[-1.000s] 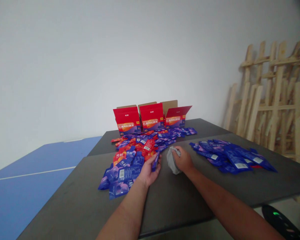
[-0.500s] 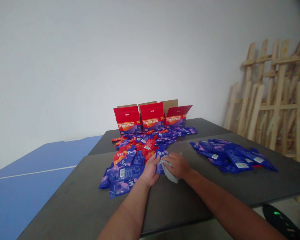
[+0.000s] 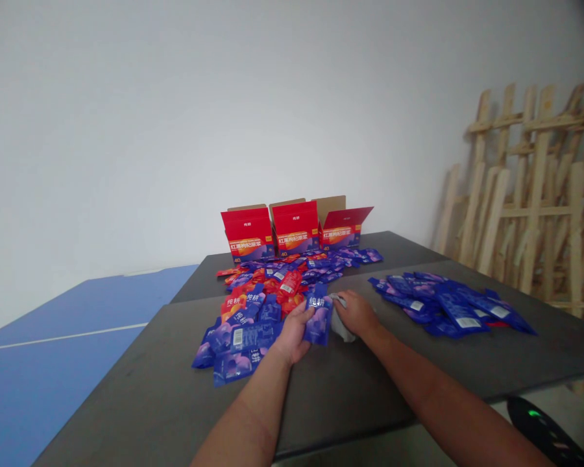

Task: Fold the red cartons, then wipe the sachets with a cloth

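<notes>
"What lies left of your blue pouch (image 3: 318, 319)?"

"The red-and-blue pile (image 3: 253, 334), near it; then your left hand (image 3: 292, 336), pinching the pouch along its left side."

"And the pouch itself?"

"Between your hands, printed face toward you, long axis pointing away. Your left is nearer, touching it."

"Right of it?"

"The grey cloth (image 3: 341, 324), just beside it, bunched in your right hand (image 3: 359, 312); whether cloth and pouch touch, I can't tell. Well apart lies the mostly blue pile (image 3: 448, 301). Nearer you than the pouch, open tabletop (image 3: 331, 402) runs to its edge."
</notes>
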`<state>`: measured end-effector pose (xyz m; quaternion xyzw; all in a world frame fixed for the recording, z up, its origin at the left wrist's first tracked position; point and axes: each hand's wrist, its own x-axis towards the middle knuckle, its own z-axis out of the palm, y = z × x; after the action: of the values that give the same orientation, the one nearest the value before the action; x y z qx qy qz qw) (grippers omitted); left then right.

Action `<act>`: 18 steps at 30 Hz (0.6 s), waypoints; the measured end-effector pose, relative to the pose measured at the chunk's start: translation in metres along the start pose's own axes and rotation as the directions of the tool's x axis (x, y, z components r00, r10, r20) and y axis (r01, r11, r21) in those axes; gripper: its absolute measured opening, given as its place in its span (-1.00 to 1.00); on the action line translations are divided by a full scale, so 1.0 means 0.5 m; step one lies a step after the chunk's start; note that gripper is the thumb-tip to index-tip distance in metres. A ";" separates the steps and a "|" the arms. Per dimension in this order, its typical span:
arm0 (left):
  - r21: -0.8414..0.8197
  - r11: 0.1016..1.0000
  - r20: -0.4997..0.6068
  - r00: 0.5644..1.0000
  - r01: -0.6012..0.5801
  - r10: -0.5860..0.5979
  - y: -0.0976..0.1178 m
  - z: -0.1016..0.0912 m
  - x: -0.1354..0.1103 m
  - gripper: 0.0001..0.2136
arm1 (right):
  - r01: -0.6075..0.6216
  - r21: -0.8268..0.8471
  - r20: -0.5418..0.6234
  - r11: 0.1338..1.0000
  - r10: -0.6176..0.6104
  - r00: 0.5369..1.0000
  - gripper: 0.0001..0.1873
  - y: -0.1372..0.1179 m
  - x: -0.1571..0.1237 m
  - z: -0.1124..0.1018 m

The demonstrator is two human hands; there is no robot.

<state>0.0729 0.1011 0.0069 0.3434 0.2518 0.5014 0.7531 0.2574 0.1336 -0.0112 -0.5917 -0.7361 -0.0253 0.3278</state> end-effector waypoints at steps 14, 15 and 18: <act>0.300 0.920 -0.136 0.944 -0.252 0.302 -0.041 -0.017 0.023 -0.70 | 0.343 0.122 -0.064 0.931 -0.337 0.939 -0.59 -0.058 -0.023 -0.006; 0.297 0.921 -0.118 0.947 -0.252 0.297 -0.042 -0.017 0.022 -0.69 | 0.336 0.149 -0.066 0.930 -0.330 0.942 -0.58 -0.056 -0.020 -0.005; 0.282 0.932 -0.056 0.965 -0.229 0.254 -0.043 -0.016 0.021 -0.65 | 0.325 0.228 -0.074 0.918 -0.317 0.946 -0.55 -0.049 -0.012 -0.013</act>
<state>0.0834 0.1074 -0.0152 0.4488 0.3084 0.5661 0.6188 0.2392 0.1183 -0.0004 -0.4190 -0.8148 -0.0011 0.4007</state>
